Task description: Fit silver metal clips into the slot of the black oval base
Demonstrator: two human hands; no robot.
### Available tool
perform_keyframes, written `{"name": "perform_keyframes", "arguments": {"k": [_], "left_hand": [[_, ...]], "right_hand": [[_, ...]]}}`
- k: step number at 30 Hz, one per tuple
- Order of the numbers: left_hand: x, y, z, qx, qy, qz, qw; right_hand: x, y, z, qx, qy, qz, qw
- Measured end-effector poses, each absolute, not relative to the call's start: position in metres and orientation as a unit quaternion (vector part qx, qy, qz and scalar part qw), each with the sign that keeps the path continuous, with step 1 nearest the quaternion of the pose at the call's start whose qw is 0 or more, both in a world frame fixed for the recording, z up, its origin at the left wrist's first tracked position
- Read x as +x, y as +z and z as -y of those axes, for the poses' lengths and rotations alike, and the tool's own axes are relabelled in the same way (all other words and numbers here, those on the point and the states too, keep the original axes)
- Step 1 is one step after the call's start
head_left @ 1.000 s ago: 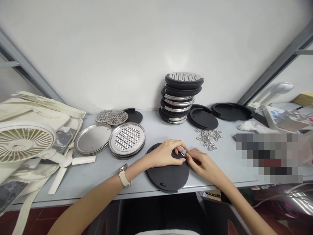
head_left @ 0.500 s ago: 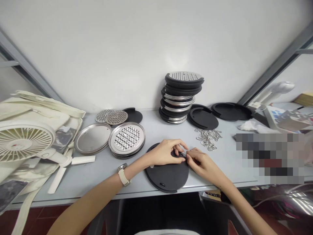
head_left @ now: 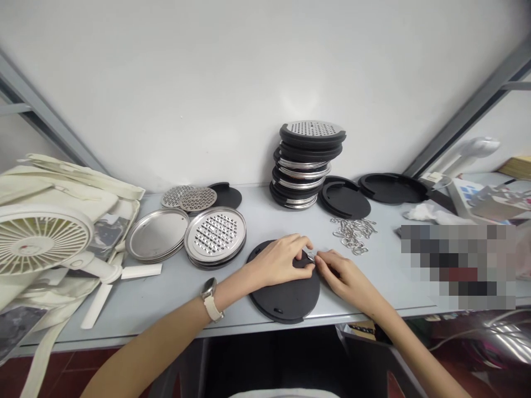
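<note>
A round black plastic disc (head_left: 286,301) lies at the front of the grey table, with small slots near its rim. My left hand (head_left: 284,260) rests over it and grips its right edge between thumb and fingers. At that edge sits a small shiny metal ring (head_left: 311,256). My right hand (head_left: 340,273) pinches the ring from the right with thumb and index finger; how the ring meets the disc is partly hidden. Behind the right hand lies a pile of metal rings or hooks (head_left: 354,235).
A tall stack of black and metal discs (head_left: 309,166) stands at the back. Left are grater discs (head_left: 214,235), plain metal lids (head_left: 157,235) and a white fan (head_left: 39,240). More black trays (head_left: 394,189) sit back right, near a blurred patch.
The disc has turned slightly under my left hand. My left fingers have shifted at its edge, and the metal ring shows more clearly between both hands.
</note>
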State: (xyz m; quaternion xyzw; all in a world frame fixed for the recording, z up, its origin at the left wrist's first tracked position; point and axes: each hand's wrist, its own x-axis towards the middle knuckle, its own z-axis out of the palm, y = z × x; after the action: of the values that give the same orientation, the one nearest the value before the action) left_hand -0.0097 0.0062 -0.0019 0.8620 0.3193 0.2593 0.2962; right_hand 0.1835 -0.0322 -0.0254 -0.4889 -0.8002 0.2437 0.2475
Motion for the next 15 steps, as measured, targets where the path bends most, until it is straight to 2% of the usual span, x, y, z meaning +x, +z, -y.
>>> {"name": "perform_keyframes", "arguments": {"k": [15], "left_hand": [[-0.0106,0.0055,-0.0011,0.906,0.217,-0.296,0.212]], "right_hand": [[0.1856,-0.025,0.0321,-0.463,0.24,0.818,0.241]]}}
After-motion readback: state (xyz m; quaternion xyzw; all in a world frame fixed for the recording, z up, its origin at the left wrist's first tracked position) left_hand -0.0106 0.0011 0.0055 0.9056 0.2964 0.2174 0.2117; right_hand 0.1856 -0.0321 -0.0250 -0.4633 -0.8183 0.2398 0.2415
